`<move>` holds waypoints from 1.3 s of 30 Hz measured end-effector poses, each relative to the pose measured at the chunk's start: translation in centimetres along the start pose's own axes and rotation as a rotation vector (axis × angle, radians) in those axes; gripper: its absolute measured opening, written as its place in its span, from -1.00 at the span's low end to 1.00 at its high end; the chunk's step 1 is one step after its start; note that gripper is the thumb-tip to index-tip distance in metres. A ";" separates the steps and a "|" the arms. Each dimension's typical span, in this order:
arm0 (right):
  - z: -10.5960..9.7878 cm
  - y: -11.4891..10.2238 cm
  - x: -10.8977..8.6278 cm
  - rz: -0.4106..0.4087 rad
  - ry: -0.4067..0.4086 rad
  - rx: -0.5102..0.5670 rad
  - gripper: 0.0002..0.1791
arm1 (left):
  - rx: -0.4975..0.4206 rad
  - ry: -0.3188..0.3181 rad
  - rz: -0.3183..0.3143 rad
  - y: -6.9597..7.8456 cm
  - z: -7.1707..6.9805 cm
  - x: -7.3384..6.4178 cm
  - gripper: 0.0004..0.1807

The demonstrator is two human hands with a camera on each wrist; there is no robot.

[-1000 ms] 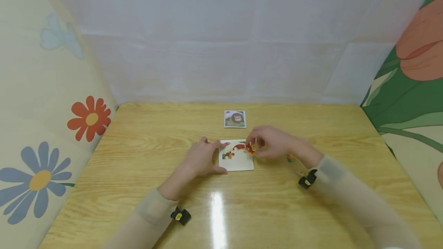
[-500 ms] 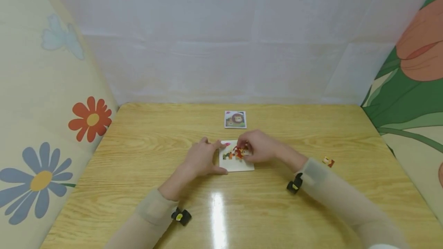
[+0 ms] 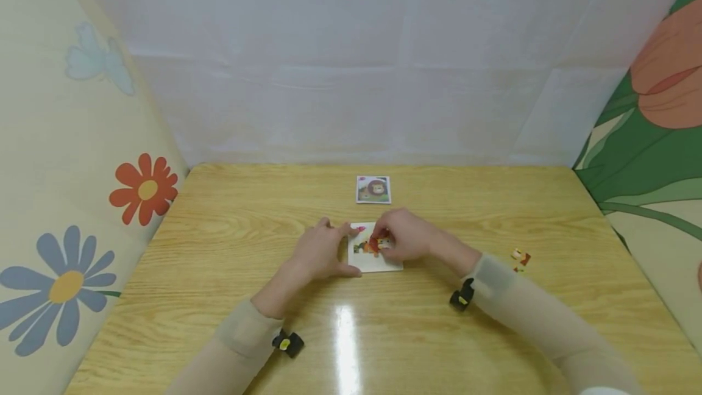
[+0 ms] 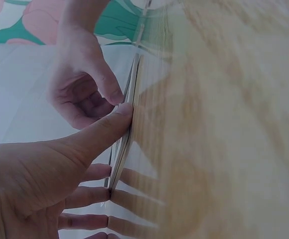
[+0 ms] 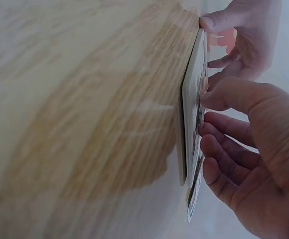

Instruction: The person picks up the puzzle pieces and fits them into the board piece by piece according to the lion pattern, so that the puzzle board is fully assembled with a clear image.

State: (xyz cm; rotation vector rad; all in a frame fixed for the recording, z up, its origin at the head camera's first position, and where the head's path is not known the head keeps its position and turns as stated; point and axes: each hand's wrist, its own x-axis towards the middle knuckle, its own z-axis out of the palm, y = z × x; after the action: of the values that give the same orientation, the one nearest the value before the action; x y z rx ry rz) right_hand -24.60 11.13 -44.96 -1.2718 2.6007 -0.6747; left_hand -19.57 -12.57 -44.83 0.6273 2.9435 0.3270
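Note:
A square white puzzle board (image 3: 390,264) lies on the wooden table, with several picture pieces on it. My left hand (image 3: 319,251) steadies its left side, thumb at the near corner and forefinger at the far corner. Over the board's right half, my right hand (image 3: 408,235) pinches a reddish puzzle piece (image 3: 374,244) between thumb and fingers, low against the board. The fingers partly cover that piece. In the left wrist view the left thumb (image 4: 112,124) lies against the board's edge. The right wrist view shows the right fingertips (image 5: 208,99) at the board's face.
Behind the board lies a square lion picture card (image 3: 373,189). Loose puzzle pieces (image 3: 520,256) lie to the right, near the right sleeve. A white sheet (image 3: 351,108) hangs at the table's back edge, with flower-painted panels (image 3: 145,189) at both sides.
My right hand has moved left and slightly nearer over the board, carrying the reddish piece onto it. Its forearm shifted too, uncovering loose pieces on the right. The left hand stays put.

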 end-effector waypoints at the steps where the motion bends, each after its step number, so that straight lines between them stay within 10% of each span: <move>1: 0.0 -0.1 0.0 0.001 -0.001 -0.002 -0.74 | -0.002 -0.001 0.001 0.0 0.0 0.0 -0.05; 39: 0.4 -1.1 0.2 0.108 -0.007 -0.051 -0.76 | 0.001 0.007 0.007 0.0 0.1 0.0 -0.05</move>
State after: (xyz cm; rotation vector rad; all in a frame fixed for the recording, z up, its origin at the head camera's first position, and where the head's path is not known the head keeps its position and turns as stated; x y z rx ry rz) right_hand -23.81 10.23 -44.77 -1.1345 2.6744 -0.5875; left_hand -19.58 -12.53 -44.96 0.6373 2.9489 0.3292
